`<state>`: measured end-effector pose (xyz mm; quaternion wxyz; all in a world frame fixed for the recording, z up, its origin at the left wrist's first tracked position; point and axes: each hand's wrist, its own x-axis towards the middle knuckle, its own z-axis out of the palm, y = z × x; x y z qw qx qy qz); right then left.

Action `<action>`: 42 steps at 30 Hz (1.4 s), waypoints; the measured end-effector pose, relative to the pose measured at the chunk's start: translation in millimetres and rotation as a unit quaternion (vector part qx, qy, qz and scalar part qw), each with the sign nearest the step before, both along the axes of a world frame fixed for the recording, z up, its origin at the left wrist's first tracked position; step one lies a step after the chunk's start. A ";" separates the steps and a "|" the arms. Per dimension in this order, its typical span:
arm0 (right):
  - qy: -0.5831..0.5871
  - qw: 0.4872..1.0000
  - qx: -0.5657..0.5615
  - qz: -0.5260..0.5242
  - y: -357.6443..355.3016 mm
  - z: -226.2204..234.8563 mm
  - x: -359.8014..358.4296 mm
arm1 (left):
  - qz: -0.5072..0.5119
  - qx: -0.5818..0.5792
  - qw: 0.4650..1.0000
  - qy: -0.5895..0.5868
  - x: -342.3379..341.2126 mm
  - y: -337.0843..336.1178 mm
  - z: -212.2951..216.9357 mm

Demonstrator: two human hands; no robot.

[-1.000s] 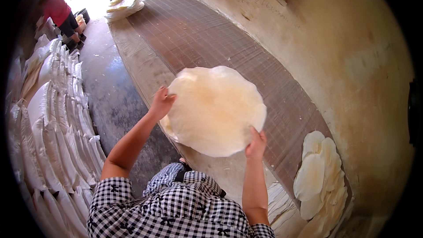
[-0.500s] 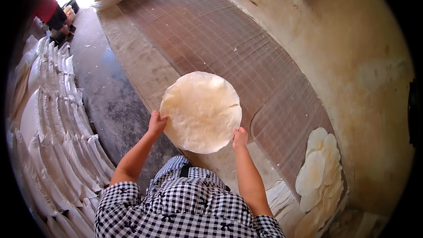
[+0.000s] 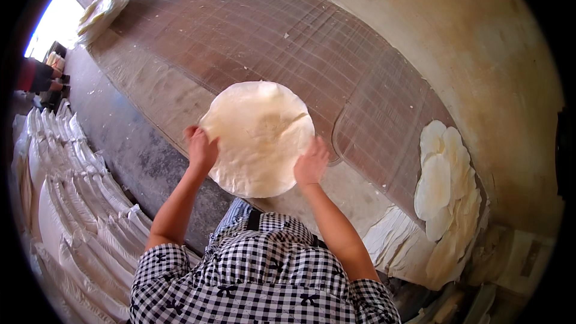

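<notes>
A thin, round, cream-coloured sheet [image 3: 258,144], which looks like a flatbread, is in front of my body over the near table edge. It has a small crease or split near its right side. My left hand [image 3: 202,150] is at its left rim, thumb over the face and fingers at the edge. On the opposite rim, my right hand [image 3: 311,162] overlaps the sheet, its fingers smeared by motion. Whether it is one sheet or several together I cannot tell. A heap of similar pale sheets [image 3: 441,186] lies at the table's right end.
The long table [image 3: 288,54] has a brown, grid-marked top under clear film. A plastic-wrapped bundle [image 3: 102,12] is at its far left end. Stacked white sacks [image 3: 90,204] stand at my left, beside the grey floor [image 3: 132,126]. Another person [image 3: 42,76] is partly visible at far left.
My view has turned, so the sheet heap shows higher and the far bundle further left. My right hand has shifted from pinching the sheet's lower right edge up along its rim.
</notes>
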<state>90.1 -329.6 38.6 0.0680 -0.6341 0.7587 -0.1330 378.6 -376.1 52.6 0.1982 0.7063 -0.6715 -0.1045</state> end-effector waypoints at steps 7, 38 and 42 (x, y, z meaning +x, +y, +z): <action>0.033 0.962 0.204 0.179 24.9 16.1 39.8 | -0.271 0.054 0.929 -0.245 -95.3 -112.0 -93.0; -0.004 0.958 0.073 -0.278 336.5 -50.8 -535.3 | -0.266 -0.069 0.961 0.007 -296.0 192.1 -71.1; 0.034 0.975 0.090 -0.202 317.7 -58.8 -574.0 | -0.285 0.019 0.958 0.015 -332.7 293.0 -20.0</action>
